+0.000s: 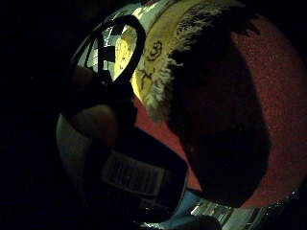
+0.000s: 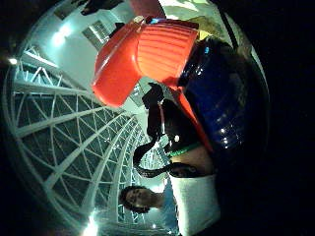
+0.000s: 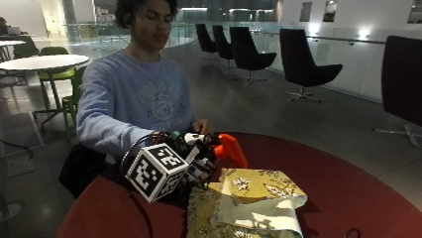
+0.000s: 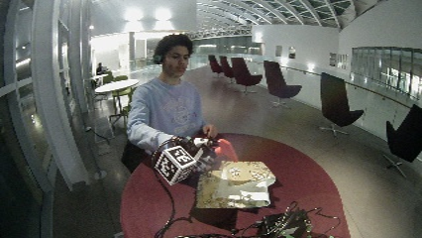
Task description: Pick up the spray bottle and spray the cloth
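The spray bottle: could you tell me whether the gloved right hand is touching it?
Touching. In the thumb side palm view, the spray bottle fills the palm, with the right hand at its trigger.

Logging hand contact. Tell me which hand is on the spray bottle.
The gloved right hand grips the spray bottle over the yellow cloth. The bare left hand rests behind it, holding nothing.

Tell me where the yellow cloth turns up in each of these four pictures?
Little finger side palm view: the yellow cloth lies on the red table, fringe showing.
Thumb side palm view: only a yellow sliver beyond the spray bottle.
Outside view: folded, beside the right hand.
Wide outside view: mid-table.
Shared landmark: the bottle's orange head.
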Action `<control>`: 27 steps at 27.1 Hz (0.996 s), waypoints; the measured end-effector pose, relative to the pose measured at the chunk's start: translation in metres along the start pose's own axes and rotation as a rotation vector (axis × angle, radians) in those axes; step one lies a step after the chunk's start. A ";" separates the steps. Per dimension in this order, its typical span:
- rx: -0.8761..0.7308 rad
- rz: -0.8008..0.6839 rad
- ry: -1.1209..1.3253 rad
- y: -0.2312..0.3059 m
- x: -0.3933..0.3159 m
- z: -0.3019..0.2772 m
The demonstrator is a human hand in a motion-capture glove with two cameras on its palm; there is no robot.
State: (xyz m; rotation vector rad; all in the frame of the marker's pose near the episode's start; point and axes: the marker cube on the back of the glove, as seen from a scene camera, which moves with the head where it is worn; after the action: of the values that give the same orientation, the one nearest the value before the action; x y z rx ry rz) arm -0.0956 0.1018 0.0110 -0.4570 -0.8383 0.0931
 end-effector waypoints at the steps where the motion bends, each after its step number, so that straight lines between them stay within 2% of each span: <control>1: 0.000 0.003 -0.001 0.000 0.000 0.000; 27: -0.007 0.009 -0.016 0.004 0.002 0.013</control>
State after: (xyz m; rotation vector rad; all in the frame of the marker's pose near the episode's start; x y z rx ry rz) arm -0.1031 0.1102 0.0180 -0.4673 -0.8528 0.1019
